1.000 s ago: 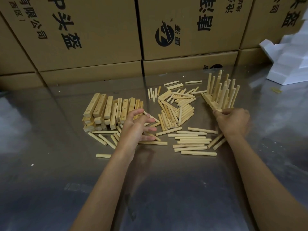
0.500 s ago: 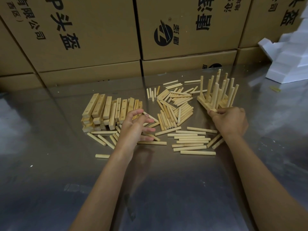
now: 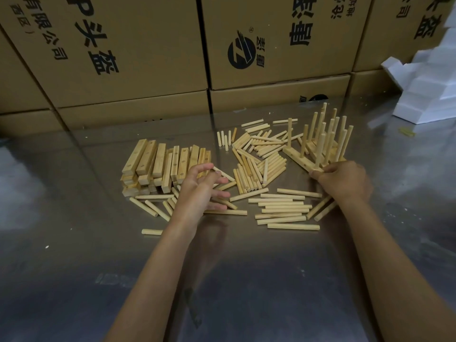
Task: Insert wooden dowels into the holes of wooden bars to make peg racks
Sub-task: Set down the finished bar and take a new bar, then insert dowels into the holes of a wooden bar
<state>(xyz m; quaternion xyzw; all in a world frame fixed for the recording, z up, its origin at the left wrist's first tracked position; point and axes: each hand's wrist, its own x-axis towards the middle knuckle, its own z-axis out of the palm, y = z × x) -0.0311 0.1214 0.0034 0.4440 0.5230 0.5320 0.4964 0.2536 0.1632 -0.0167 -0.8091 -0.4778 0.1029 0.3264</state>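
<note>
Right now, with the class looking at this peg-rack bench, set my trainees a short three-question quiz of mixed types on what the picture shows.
1. True or false: the right hand grips the near end of a peg rack with dowels standing upright in it.
2. Multiple choice: the stack of drilled bars lies (A) left of the loose dowels, (B) right of them, (C) on the cardboard boxes.
3. Fill in: the left hand, fingers spread, holds ____.

Key: 1 true; 2 A; 3 nothing.
</note>
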